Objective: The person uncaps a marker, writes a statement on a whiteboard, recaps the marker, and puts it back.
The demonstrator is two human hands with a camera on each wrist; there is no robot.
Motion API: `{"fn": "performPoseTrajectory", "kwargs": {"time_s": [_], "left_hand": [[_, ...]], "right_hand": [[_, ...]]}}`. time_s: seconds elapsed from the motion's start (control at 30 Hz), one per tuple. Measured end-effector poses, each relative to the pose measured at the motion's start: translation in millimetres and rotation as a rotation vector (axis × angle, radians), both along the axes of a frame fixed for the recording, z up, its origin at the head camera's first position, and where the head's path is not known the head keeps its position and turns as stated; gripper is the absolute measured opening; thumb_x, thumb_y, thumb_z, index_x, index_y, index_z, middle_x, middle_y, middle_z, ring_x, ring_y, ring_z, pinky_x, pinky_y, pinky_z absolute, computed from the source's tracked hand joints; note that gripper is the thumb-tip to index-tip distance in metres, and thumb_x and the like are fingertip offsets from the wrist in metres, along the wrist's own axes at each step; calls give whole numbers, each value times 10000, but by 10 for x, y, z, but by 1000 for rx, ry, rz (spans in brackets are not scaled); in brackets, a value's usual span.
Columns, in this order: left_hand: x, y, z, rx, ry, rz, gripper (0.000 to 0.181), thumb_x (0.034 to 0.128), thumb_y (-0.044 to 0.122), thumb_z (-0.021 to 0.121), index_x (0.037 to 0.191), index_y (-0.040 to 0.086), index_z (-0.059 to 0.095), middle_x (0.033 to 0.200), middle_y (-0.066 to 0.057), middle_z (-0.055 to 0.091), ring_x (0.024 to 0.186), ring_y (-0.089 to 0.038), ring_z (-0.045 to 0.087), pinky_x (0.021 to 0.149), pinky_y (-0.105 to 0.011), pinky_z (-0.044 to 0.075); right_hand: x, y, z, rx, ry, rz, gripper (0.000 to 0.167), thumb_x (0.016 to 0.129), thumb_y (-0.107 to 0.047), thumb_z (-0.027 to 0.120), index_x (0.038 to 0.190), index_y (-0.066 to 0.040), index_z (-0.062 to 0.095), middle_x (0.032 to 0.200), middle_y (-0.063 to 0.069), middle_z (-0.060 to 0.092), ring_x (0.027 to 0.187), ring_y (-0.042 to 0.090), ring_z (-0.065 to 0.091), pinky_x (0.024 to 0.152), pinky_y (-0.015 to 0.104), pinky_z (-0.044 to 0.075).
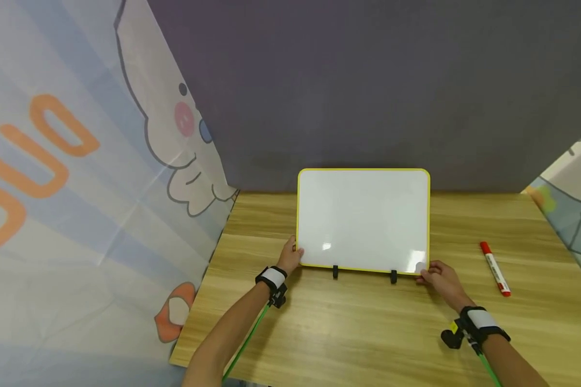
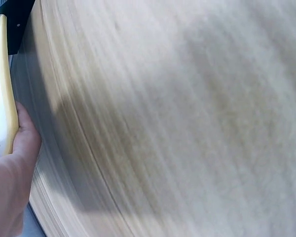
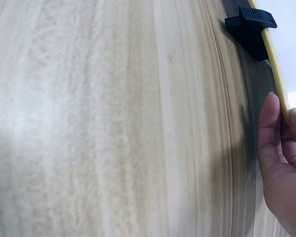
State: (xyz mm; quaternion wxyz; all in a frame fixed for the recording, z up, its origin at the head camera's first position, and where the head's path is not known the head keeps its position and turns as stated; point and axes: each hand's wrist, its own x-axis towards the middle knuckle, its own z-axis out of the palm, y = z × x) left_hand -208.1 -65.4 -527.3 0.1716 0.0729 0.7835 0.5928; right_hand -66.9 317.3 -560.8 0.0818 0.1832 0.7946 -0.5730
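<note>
A whiteboard (image 1: 363, 220) with a yellow rim stands upright on two small black feet (image 1: 335, 272), (image 1: 394, 277). My left hand (image 1: 289, 257) grips its lower left corner, thumb on the front face and fingers behind the edge. At the lower right corner my right hand (image 1: 441, 279) pinches the rim between thumb and fingers. In the right wrist view a black foot (image 3: 251, 32) clasps the yellow rim just beyond the right hand (image 3: 286, 158). The left wrist view shows the left hand (image 2: 19, 163) at the board's edge, with a black foot (image 2: 17, 24) farther along.
A red and white marker (image 1: 496, 269) lies on the wooden table (image 1: 348, 333) right of the board. Behind the table rises a dark grey panel (image 1: 368, 86). A printed cloth (image 1: 101, 215) hangs along the left side, and another printed cloth (image 1: 573, 215) is at the right.
</note>
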Motion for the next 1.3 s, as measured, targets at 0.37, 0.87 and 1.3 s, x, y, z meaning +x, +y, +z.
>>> {"fn": "performPoseTrajectory", "kwargs": {"time_s": [0.37, 0.87, 1.3], "left_hand": [[126, -23, 89, 48, -23, -54, 339, 941, -56, 389, 1279, -44, 406, 1152, -334, 571, 969, -393, 625, 702, -487, 532], [103, -247, 48, 177, -218, -122, 378, 965, 138, 456, 1290, -48, 400, 1213, -231, 536, 961, -148, 595, 823, -319, 507], [61, -432, -175, 68, -31, 13, 340, 993, 256, 421, 1070, -44, 560, 993, -140, 617, 864, -201, 608, 867, -453, 497]], "right_hand": [[146, 16, 17, -80, 12, -11, 394, 962, -127, 470, 1236, 125, 341, 846, -70, 641, 755, 56, 668, 756, 194, 533], [309, 599, 227, 128, 67, -209, 433, 928, -385, 523, 1161, -21, 497, 794, -246, 561, 696, 5, 587, 595, 238, 499], [652, 1076, 36, 810, 148, -209, 399, 882, -166, 519, 1060, 191, 493, 925, 420, 537, 773, 493, 496, 555, 465, 382]]}}
